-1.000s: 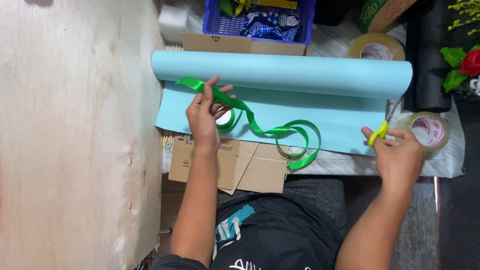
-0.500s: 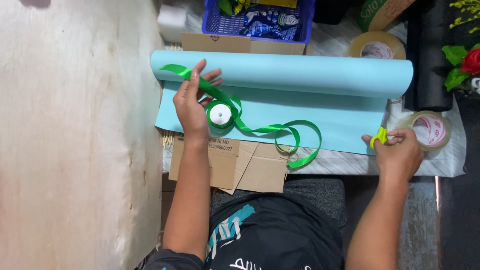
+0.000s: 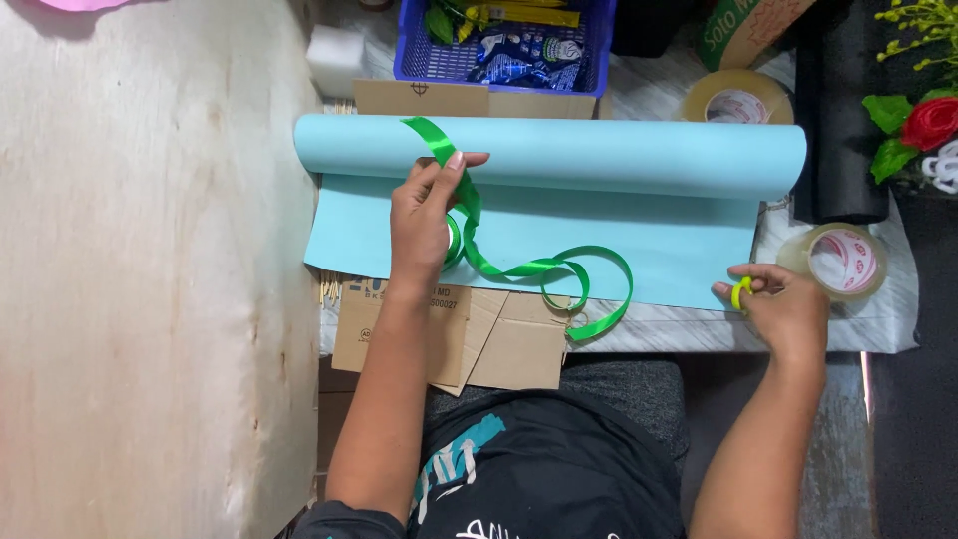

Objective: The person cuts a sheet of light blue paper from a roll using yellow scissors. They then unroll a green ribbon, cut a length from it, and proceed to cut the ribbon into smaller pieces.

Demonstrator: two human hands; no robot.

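On the light blue paper roll [image 3: 559, 160], the left hand [image 3: 424, 215] pinched a green ribbon [image 3: 519, 268], its loose end looping toward the table's near edge, uncut. Near the paper's right corner, the right hand [image 3: 783, 304] gripped yellow-handled scissors [image 3: 739, 293], unused.

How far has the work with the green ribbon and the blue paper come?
Done: the light blue paper roll lies partly unrolled on the table. In hand: the left hand lifts the green ribbon, which trails in loose loops; the right hand grips yellow scissor handles. Left: the ribbon looks uncut and untied.
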